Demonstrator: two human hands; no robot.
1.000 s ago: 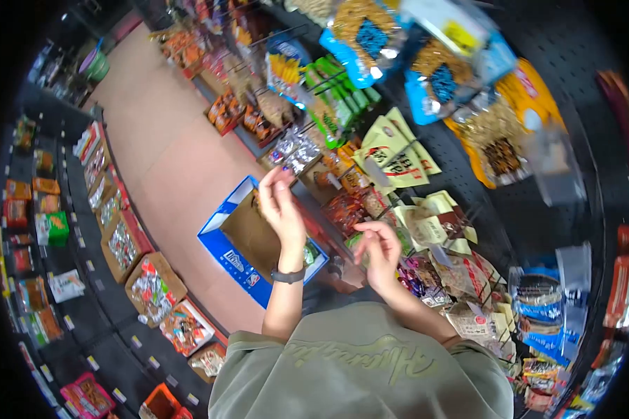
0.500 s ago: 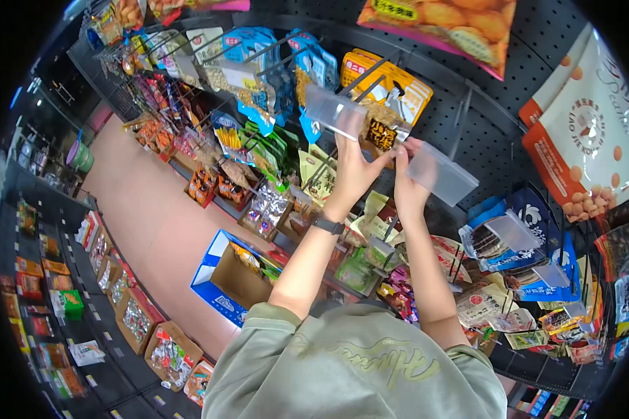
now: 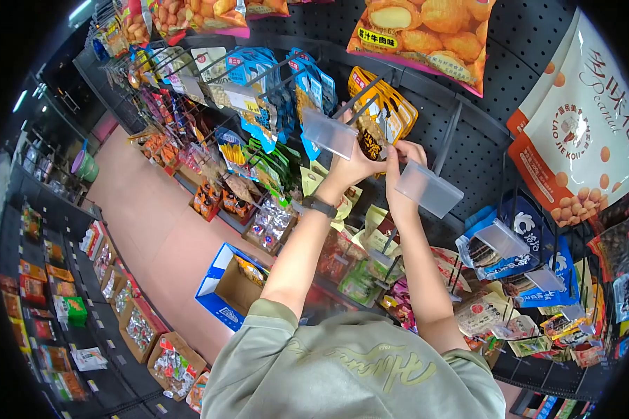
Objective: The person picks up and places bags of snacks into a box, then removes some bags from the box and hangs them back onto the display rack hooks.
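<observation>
Both of my hands are raised to the shelf's hanging hooks. My left hand (image 3: 353, 164) is closed on the left edge of a yellow snack bag (image 3: 372, 134) with a dark lower part. At the bag's right edge, my right hand (image 3: 403, 167) pinches it between thumb and fingers. More yellow bags (image 3: 400, 115) hang on the hook just behind. One clear tag holder (image 3: 330, 134) overlaps my left hand, and another clear tag holder (image 3: 430, 189) overlaps my right hand.
Blue snack bags (image 3: 255, 84) hang to the left. A large white and orange bag (image 3: 583, 133) hangs at the right, with a potato-coloured bag (image 3: 426, 42) above. Below left stands an open blue box (image 3: 217, 307) holding a few packets. The pink aisle floor (image 3: 147, 202) runs along the left.
Both hands have moved slightly down and left in view with the bag, which now lies against the hanging yellow bags. The camera view has shifted a little.
</observation>
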